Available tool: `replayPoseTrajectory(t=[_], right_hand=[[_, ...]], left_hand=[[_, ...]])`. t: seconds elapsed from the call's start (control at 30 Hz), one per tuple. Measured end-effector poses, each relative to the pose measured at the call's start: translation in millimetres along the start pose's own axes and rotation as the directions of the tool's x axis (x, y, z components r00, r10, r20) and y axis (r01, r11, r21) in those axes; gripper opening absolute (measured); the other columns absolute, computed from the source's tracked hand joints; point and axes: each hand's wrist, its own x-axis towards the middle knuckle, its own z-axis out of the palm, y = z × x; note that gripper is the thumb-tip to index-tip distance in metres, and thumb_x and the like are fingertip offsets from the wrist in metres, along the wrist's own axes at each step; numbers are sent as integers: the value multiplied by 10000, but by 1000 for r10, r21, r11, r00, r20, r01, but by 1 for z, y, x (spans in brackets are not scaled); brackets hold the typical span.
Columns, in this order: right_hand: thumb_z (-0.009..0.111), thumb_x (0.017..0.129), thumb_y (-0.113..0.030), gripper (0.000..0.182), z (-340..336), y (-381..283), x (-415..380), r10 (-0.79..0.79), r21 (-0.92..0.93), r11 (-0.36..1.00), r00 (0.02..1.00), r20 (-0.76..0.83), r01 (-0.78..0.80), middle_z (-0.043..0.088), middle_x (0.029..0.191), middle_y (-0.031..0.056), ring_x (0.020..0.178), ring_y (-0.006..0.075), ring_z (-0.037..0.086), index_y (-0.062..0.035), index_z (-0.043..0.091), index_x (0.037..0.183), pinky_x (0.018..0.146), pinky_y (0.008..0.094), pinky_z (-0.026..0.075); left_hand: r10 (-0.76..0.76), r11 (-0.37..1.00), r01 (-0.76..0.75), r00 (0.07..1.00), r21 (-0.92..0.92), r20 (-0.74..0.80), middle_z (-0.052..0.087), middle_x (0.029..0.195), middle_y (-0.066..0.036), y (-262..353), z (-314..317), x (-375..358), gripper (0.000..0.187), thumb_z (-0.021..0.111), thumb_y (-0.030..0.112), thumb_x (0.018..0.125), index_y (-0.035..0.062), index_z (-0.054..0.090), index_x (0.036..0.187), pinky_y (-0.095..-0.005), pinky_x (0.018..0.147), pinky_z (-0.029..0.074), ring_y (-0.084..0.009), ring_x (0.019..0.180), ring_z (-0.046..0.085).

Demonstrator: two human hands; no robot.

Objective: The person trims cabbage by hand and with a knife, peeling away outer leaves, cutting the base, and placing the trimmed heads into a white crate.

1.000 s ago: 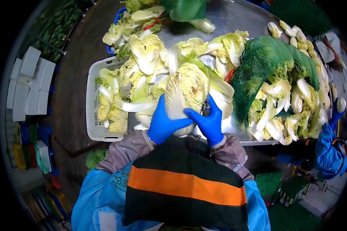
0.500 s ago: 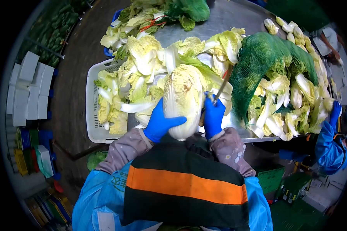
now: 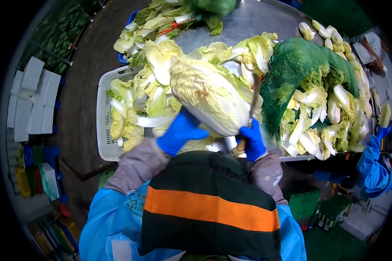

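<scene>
A large pale cabbage head [image 3: 211, 98] with a brownish patch on its leaves tilts up to the left, its white base at the lower right. Under its left side is my left hand [image 3: 178, 132] in a blue glove, fingers spread and supporting it. My right hand [image 3: 251, 141], also gloved in blue, is closed around a knife [image 3: 254, 98] beside the cabbage base, the blade pointing up. Loose cabbage leaves [image 3: 154, 102] lie behind and to the left of the head.
A white basket [image 3: 103, 117] holding leaves stands at the left. To the right, a green net [image 3: 292, 65] lies over cabbages on the metal table [image 3: 265, 17]. Another person in blue sleeves [image 3: 372, 161] is at the far right. White boxes [image 3: 30, 104] are stacked far left.
The cabbage head has turned from upright to tilted left, its base swinging right. My right hand has moved slightly right and down with the knife. The other person's hand has also moved.
</scene>
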Motion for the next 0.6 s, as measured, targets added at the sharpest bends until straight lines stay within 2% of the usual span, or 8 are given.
replayPoseTrajectory(t=[0.1, 0.17, 0.2, 0.23, 0.3, 0.43, 0.5, 0.6], right_hand=[[778, 573, -113, 722, -22, -55, 0, -103, -224, 961, 958, 267, 165, 598, 1093, 110, 990, 157, 562, 33, 500, 1223, 861, 302, 454], [823, 548, -119, 726, -15, -75, 3, -134, -391, 862, 889, 439, 323, 605, 1088, 93, 987, 146, 557, 33, 530, 1194, 872, 302, 449], [845, 537, -137, 716, -2, -82, 4, -115, -459, 815, 875, 470, 353, 605, 1093, 89, 979, 150, 557, 15, 554, 1174, 892, 304, 435], [847, 546, -168, 698, 15, -83, 7, -123, -522, 742, 851, 511, 420, 622, 1062, 98, 958, 136, 560, -9, 568, 1166, 890, 299, 437], [849, 552, -194, 674, 36, -79, 9, -86, -625, 649, 858, 506, 433, 639, 1012, 97, 935, 123, 568, -25, 585, 1148, 864, 300, 448], [744, 711, -99, 371, 19, -32, -9, -532, -585, 718, 839, -113, 376, 673, 805, 67, 666, 96, 601, -18, 631, 1055, 588, 250, 483], [620, 719, 21, 272, 13, -15, -21, -753, -771, 390, 656, 46, 502, 655, 760, 90, 614, 157, 629, -51, 649, 980, 559, 260, 475], [619, 640, -4, 323, 28, -6, -40, -599, -840, 295, 773, 209, 456, 606, 744, 73, 592, 230, 597, -131, 648, 936, 518, 296, 454]], left_hand=[[-444, 847, 394, 893, 355, 68, 310, 1395, -151, 64, -45, 10, 838, 686, 170, 762, 59, 168, 1411, -414, 1045, 319, -275, 1280, 339], [-464, 875, 479, 872, -72, 155, 383, 1346, -174, 92, -40, 20, 730, 637, 202, 822, 58, 212, 1398, -410, 1001, 382, -265, 1233, 407], [-612, 772, 576, 787, 269, 71, 418, 1326, -167, 89, -26, 34, 692, 613, 178, 833, 65, 226, 1395, -381, 1008, 371, -241, 1234, 406], [-650, 753, 559, 716, 347, 255, 459, 1293, -150, 77, -24, 39, 742, 692, 208, 765, 60, 290, 1370, -357, 998, 370, -222, 1207, 430], [-721, 589, 290, 610, 754, 329, 474, 1282, -125, 60, 3, 45, 792, 760, 213, 685, 43, 348, 1340, -341, 978, 375, -218, 1162, 467], [-453, 666, 214, 877, 715, 159, 516, 1236, -131, 34, -17, 17, 815, 789, 261, 628, 21, 401, 1304, -337, 977, 370, -213, 1132, 491], [-339, 734, 242, 940, 634, 33, 458, 1282, -132, 29, -9, -2, 926, 813, 215, 582, -3, 328, 1340, -349, 1004, 332, -221, 1183, 436], [-270, 623, 142, 962, 769, 42, 496, 1221, -130, 25, -6, -14, 855, 802, 252, 589, 4, 382, 1292, -350, 962, 372, -228, 1134, 476]])
